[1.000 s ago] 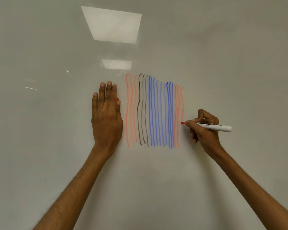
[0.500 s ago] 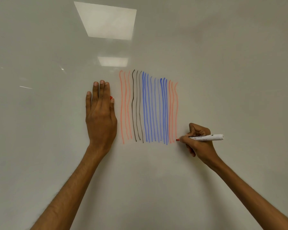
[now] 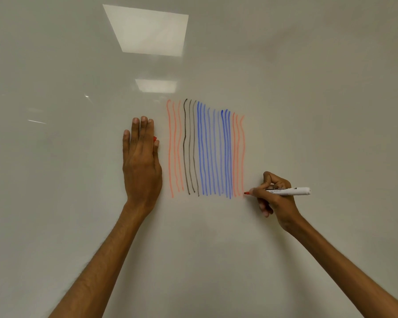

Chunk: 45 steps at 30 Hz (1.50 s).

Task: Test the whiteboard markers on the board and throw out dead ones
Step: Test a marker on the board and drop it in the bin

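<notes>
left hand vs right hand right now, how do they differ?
Left hand lies flat on the whiteboard, fingers straight; right hand curls round the marker. Left hand sits left of the test lines; right hand is at their lower right, marker tip at the last red line's foot. Both are bare, at the whiteboard.

Red sliver showing, the rest out of sight

Under the flat left hand [image 3: 141,166] only a corner of a red piece [image 3: 155,138] peeks out, and there's no telling what it is. The marker [image 3: 294,191] is half buried in the right hand [image 3: 276,200] grip, print too small to read. Both forearms [image 3: 97,260] run off the bottom edge.
</notes>
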Each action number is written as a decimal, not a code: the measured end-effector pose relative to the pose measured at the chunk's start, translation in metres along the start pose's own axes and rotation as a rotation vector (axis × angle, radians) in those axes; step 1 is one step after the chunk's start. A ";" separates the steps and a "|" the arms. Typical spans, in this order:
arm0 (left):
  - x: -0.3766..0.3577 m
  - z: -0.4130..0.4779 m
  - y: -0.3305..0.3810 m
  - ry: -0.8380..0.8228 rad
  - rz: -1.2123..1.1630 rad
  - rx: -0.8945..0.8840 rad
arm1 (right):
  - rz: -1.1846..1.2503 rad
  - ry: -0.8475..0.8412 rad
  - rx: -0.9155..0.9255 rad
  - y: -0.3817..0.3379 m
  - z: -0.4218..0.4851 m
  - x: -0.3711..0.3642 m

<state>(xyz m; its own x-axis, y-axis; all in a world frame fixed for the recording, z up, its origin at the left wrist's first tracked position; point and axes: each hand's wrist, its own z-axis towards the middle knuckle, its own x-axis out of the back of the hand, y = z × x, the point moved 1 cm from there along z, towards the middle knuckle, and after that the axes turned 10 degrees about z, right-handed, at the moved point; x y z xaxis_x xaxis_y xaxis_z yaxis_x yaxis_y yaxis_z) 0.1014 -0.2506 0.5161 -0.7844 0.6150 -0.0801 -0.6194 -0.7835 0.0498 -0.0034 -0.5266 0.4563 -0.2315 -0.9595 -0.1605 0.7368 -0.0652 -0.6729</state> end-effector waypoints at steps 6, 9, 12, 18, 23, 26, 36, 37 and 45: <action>0.016 -0.008 0.006 -0.161 -0.299 0.203 | 0.095 0.081 -0.098 0.006 -0.020 0.001; 0.034 -0.025 0.009 -0.273 -0.404 0.323 | 0.121 0.084 -0.124 0.014 -0.042 -0.004; 0.062 -0.057 0.017 -0.377 -0.460 0.383 | 0.146 0.060 -0.174 0.020 -0.070 -0.019; 0.116 -0.140 0.036 -0.663 -0.577 0.451 | 0.239 0.026 -0.307 0.033 -0.131 -0.056; 0.146 -0.195 0.046 -0.840 -0.692 0.621 | 0.256 0.006 -0.408 0.047 -0.174 -0.070; 0.160 -0.226 0.052 -0.915 -0.718 0.694 | 0.270 0.001 -0.445 0.056 -0.198 -0.073; 0.190 -0.293 0.074 -0.979 -0.772 0.877 | 0.176 -0.116 -0.501 0.076 -0.268 -0.070; 0.192 -0.298 0.076 -0.992 -0.779 0.881 | 0.159 -0.130 -0.508 0.078 -0.274 -0.070; 0.206 -0.335 0.092 -1.066 -0.717 0.863 | 0.129 -0.034 -0.545 0.090 -0.320 -0.069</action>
<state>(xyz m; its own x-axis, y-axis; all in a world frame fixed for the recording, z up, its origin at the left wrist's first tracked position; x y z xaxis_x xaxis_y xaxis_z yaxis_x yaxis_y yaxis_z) -0.1066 -0.2257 0.1703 0.2492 0.8964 0.3665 -0.3984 -0.2501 0.8825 -0.1243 -0.3789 0.1756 -0.1339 -0.9593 -0.2487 0.3212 0.1954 -0.9266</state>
